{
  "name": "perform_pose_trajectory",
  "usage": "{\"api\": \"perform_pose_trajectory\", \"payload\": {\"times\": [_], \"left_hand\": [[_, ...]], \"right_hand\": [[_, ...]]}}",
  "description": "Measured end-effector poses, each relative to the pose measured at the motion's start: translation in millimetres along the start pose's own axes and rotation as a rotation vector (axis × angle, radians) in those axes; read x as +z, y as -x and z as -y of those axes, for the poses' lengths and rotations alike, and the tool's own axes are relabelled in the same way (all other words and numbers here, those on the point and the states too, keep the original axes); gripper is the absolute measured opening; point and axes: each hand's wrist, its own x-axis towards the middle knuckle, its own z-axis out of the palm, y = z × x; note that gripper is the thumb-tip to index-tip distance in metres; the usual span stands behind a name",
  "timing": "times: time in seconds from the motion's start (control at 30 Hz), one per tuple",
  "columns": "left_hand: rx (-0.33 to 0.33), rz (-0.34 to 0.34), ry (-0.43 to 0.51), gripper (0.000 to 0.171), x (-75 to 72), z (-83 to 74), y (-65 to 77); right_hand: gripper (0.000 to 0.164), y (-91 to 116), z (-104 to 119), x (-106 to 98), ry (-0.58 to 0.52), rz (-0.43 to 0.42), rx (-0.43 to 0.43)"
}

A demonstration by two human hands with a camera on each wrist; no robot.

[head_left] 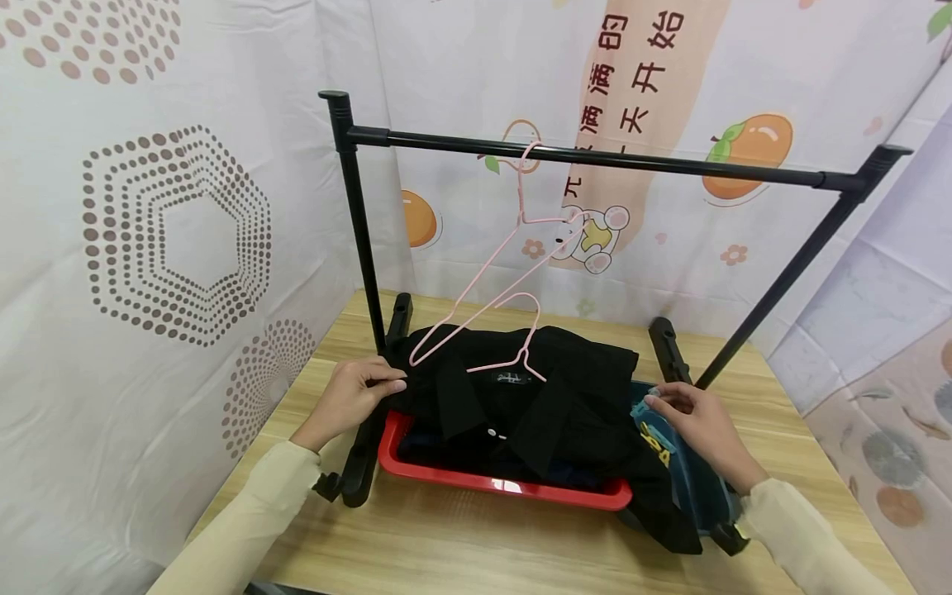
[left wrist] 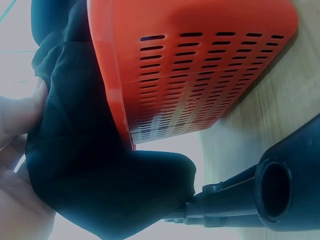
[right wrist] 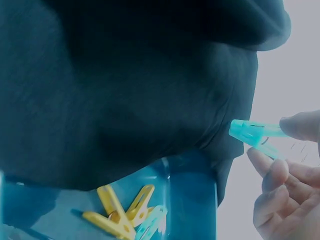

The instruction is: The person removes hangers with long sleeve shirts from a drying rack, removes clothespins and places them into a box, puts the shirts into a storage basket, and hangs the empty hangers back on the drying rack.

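Note:
A black collared shirt (head_left: 587, 413) lies spread over a red plastic basket (head_left: 446, 473), with a pink hanger (head_left: 532, 330) at its collar. My left hand (head_left: 355, 401) pinches the shirt's left edge; in the left wrist view the dark cloth (left wrist: 70, 130) hangs from the fingers beside the basket's slotted wall. Between the thumb and fingers of my right hand (head_left: 706, 430) is a turquoise clothespin (right wrist: 255, 134), near the shirt's right edge. Below that hand, a blue bin (head_left: 710, 487) holds yellow clothespins (right wrist: 117, 215) and a turquoise one; the shirt partly covers it.
A black garment rack spans the table, its crossbar (head_left: 625, 157) behind the shirt. Another pink hanger (head_left: 476, 285) hangs from that bar, tilted, its lower corner over the shirt. Black rack feet (head_left: 362, 463) stand on the wooden tabletop (head_left: 446, 545). Printed curtains (head_left: 461, 66) enclose the area.

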Motion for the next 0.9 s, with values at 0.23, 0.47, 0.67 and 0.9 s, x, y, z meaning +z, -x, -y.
{"api": "perform_pose_trajectory", "payload": {"times": [0.23,0.47,0.67,0.9], "left_hand": [[-0.011,0.014,0.004,0.011,1.2,-1.1,-1.4],[-0.01,0.002,0.004,0.012,0.5,-1.1,-0.9],[-0.002,-0.007,0.006,0.011,0.0,-1.0,0.1],[0.014,-0.002,0.009,0.01,-0.3,-1.3,-0.4]], "right_hand": [[0.047,10.5,-15.8,0.7,0.026,-0.003,0.027],[0.047,15.3,-27.7,3.0,0.063,0.006,0.058],[0.046,16.2,-34.7,4.8,0.091,0.016,0.043],[0.045,17.4,-40.9,7.5,0.144,0.063,0.043]]}}
